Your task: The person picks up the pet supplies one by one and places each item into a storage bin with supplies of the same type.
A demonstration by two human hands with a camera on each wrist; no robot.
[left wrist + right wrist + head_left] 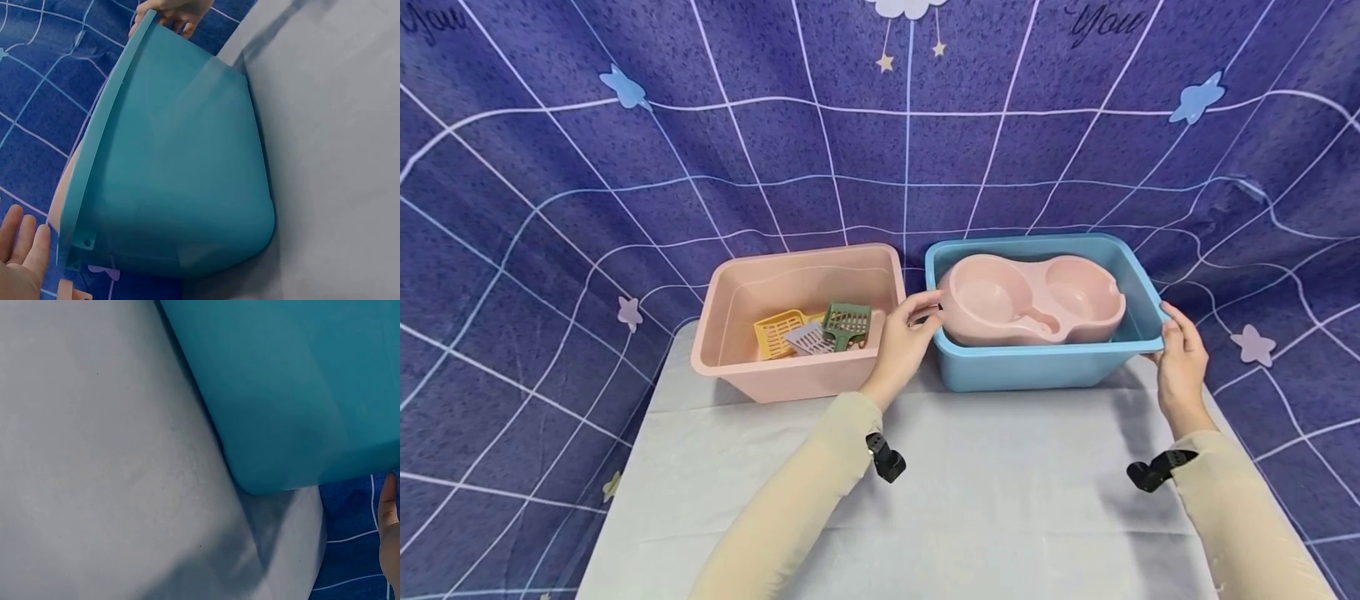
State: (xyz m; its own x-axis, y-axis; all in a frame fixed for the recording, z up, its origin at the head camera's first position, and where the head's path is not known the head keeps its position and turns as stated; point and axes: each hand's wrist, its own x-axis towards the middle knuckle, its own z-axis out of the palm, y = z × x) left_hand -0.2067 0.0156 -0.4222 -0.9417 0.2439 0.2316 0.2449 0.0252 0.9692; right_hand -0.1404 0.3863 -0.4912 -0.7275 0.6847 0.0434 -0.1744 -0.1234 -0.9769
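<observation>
A blue plastic bin point(1022, 369) stands on the right of the table, with a pink double pet bowl point(1036, 287) inside it. My right hand point(1182, 367) grips the bin's right rim; in the left wrist view, its fingers curl at that rim. At the bin's left rim is my left hand point(898, 343), fingers loosely extended near the bowl's left end. The left wrist view shows that hand point(22, 256) with fingers straight and a little apart from the bin. Only part of the right hand point(389, 519) appears in the right wrist view.
Left of the blue bin stands a pink bin point(797, 383) holding a yellow litter scoop point(772, 337), a lilac one point(808, 337) and a green one point(847, 319). A pale cloth covers the table point(985, 500). Behind hangs a blue patterned curtain point(865, 150).
</observation>
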